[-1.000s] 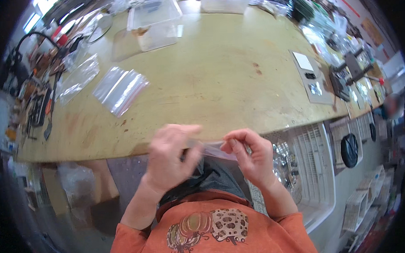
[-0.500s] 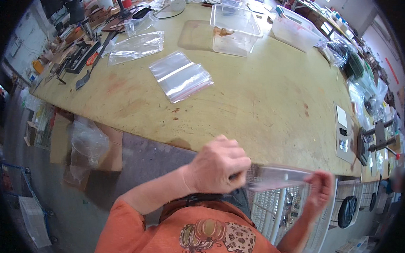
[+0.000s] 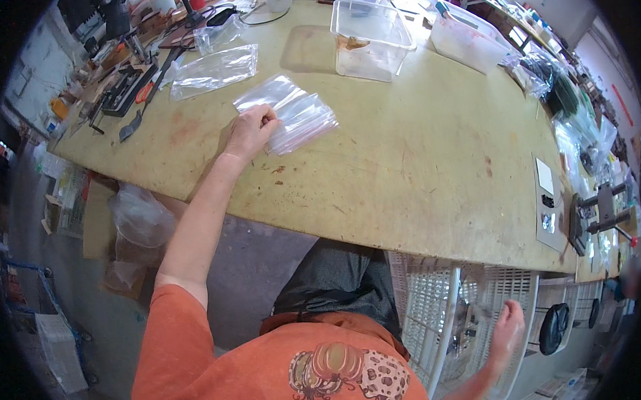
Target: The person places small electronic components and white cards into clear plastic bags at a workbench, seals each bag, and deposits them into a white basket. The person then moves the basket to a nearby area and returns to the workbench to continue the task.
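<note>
On the table, a small stack of clear zip-lock bags (image 3: 303,122) lies slightly fanned out. My left hand (image 3: 253,131) reaches forward to its left edge, thumb and fingers pinched on a bag there. Low on the right, my right hand (image 3: 508,327) is over a white plastic basket (image 3: 433,295), its fingers closed. A faint, blurred clear plastic bag (image 3: 476,282) seems to hang from these fingers, hard to tell from the basket's mesh behind it. Small dark and shiny items, too unclear to name, show inside the basket.
Two clear plastic tubs (image 3: 371,58) stand at the table's far side. Farther left lie another clear bag (image 3: 215,72), an open black tool case (image 3: 124,90) and hand tools. A clamp-like metal fixture (image 3: 601,209) stands at the right edge; a cardboard box (image 3: 99,217) sits below left.
My left hand has let go of the clear bag stretched between both hands and moved forward to the stack. My right hand has dropped a little lower over the basket.
</note>
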